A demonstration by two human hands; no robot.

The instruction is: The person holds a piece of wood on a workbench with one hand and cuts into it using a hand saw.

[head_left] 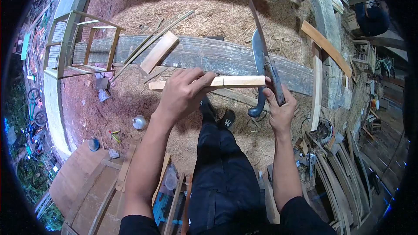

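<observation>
The left forearm (146, 165) slants up and inward from the lower left, with the back of the left hand (185, 89) turned towards the camera and its knuckles bent. Its grip is closed over a pale wooden strip (244, 81), which lies nearly level in front of the body, raised above the floor (174, 137); a thin dark line crosses the strip.

The right forearm (286, 161) rises almost straight, leaning slightly inward. The right hand (282, 106) has its grip closed around the lower part of a long dark tool (264, 39), thumb on the inner side, the tool's narrow end pointing up and away. The strip's right end reaches the fingers of this hand; whether they touch is unclear.

Beyond the hands, a machete (258, 54) rests across the long plank desk (209, 61), its hooked handle past the near edge. A wooden block (160, 51) lies on the desk, farther left.
</observation>
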